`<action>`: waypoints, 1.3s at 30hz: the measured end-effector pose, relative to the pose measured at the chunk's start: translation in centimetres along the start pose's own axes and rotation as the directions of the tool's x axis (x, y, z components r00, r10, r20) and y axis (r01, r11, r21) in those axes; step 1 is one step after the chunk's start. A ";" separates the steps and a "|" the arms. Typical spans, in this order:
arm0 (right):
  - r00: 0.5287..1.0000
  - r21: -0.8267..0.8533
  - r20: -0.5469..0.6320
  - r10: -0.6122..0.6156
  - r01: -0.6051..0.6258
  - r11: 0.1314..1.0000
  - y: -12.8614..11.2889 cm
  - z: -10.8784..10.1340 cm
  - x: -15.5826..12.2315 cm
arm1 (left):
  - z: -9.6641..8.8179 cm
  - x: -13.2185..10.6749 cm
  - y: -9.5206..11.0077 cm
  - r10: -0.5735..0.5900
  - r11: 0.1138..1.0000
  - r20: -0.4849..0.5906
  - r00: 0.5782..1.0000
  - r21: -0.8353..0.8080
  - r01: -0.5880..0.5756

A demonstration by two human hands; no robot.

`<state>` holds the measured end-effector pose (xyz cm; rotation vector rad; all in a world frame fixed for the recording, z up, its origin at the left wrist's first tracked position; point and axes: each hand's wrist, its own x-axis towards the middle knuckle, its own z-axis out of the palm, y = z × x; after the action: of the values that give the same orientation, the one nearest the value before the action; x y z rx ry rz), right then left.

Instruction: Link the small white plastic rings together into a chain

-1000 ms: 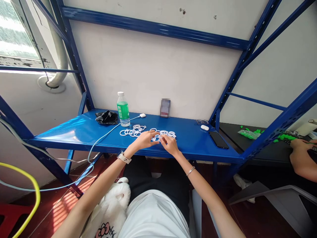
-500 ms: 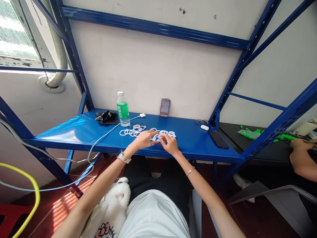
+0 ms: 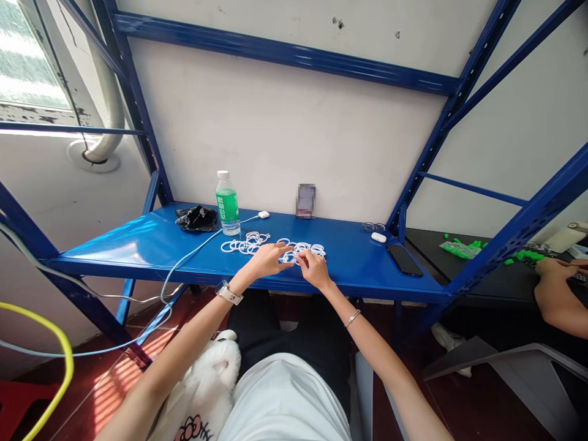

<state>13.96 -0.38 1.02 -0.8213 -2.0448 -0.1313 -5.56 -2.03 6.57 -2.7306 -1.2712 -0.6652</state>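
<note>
White rings lie in two loose clusters on the blue tabletop (image 3: 353, 263). My left hand (image 3: 269, 258) is over the near edge of the right cluster (image 3: 316, 248), thumb and fingers apart, with white rings showing in the gap. Facing it, my right hand (image 3: 315, 269) has its fingertips pinched together at a white ring in the same cluster; the exact grip is small and partly hidden by the fingers. Just left of my hands lies the other cluster of white rings (image 3: 245, 244), its rings overlapping.
Behind the rings stand a green-labelled bottle (image 3: 228, 205) and a blurred upright phone-like object (image 3: 305, 201). A black plastic bag (image 3: 196, 218) lies left, a phone (image 3: 404, 260) and white earbud case (image 3: 379, 237) right. A pale blue cable (image 3: 193, 252) crosses the table's left. Another person's hand (image 3: 554, 275) is far right.
The view has shifted very slightly. My hands stay at the right cluster in nearly the same pose, and the rings look unmoved.
</note>
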 end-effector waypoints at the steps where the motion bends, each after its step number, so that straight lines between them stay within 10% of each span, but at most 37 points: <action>1: 1.000 0.000 0.001 -0.002 0.002 1.000 0.0 0.0 0.0 | 0.0 0.0 0.0 0.000 1.000 -0.003 1.000 -0.001 0.000; 39: 0.998 0.070 0.031 0.046 -0.048 0.996 0.5 0.1 -0.2 | 0.6 -0.1 0.6 -0.020 0.999 -0.003 1.000 0.030 0.020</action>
<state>14.27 -0.08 0.67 -0.8306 -2.0439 -0.0204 -4.95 -2.35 6.07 -2.6964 -1.2982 -0.6459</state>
